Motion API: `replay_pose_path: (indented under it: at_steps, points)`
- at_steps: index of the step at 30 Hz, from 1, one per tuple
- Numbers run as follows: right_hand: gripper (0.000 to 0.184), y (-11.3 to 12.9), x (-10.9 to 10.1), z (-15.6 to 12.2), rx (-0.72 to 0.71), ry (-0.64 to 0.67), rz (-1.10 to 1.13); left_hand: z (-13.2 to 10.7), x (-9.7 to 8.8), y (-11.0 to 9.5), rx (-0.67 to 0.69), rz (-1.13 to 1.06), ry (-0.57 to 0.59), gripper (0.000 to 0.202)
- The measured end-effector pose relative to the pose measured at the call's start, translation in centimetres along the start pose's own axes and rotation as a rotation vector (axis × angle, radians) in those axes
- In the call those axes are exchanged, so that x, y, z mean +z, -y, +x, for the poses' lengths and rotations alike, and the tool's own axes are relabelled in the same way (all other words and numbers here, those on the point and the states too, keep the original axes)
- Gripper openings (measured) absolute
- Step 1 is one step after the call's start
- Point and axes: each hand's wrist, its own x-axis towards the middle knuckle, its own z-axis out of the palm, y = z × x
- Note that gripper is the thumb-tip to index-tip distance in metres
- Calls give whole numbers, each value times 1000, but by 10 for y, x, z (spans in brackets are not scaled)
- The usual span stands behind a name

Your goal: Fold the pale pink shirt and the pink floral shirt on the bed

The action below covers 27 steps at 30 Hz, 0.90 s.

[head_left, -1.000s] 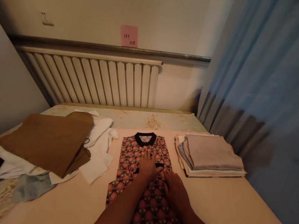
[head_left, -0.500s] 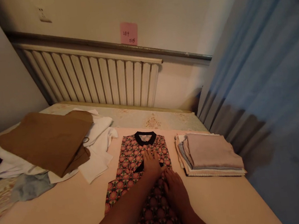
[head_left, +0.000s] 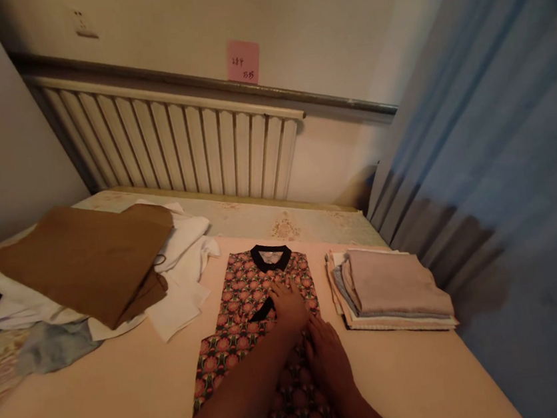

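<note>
A patterned shirt [head_left: 241, 286] with pink flower motifs and a dark collar lies in front of me, collar away from me, its sides folded inward. My left hand [head_left: 290, 307] rests palm down on its upper middle, fingers stretched out toward the collar. A black band on the folded fabric shows just left of that hand. Lower down, at the shirt's right edge, my right hand [head_left: 329, 354] lies flat with fingers extended, close to the left wrist. My forearms cover part of the lower shirt.
To the right sits a stack of folded clothes [head_left: 392, 283], a mauve piece on top. A loose pile on the left holds a brown garment [head_left: 93, 257] over white clothes [head_left: 183, 300]. Behind are a radiator [head_left: 180, 139] and a wall; a blue curtain [head_left: 514, 162] hangs at right.
My left hand has slid a little to the right over the shirt. My right hand has hardly moved, and the shirt stays in place.
</note>
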Motion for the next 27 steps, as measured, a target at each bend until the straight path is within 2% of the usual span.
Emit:
replay_pose_path:
  at_steps: [5,8,13,17,21,24,27]
  points:
    - [50,0,0,-1,-5,-6,-7,1,2,-3,-22,-7,-4,73]
    - [49,-2,3,-2,-5,0,-18,4,1,-3,-22,-17,3,61]
    - [48,-7,11,-4,-20,-15,-35,13,-4,6,-6,-74,29,52]
    - [47,-8,14,-5,-19,-15,-35,24,-12,20,-8,-163,65,50]
    - [47,-7,12,-5,-18,-27,-24,39,-18,39,-106,-260,122,38]
    - [47,-6,11,-4,-22,-34,-19,51,-18,56,-193,-340,166,29]
    - [47,-6,10,-4,-24,-27,-23,62,-14,71,-216,-417,200,26]
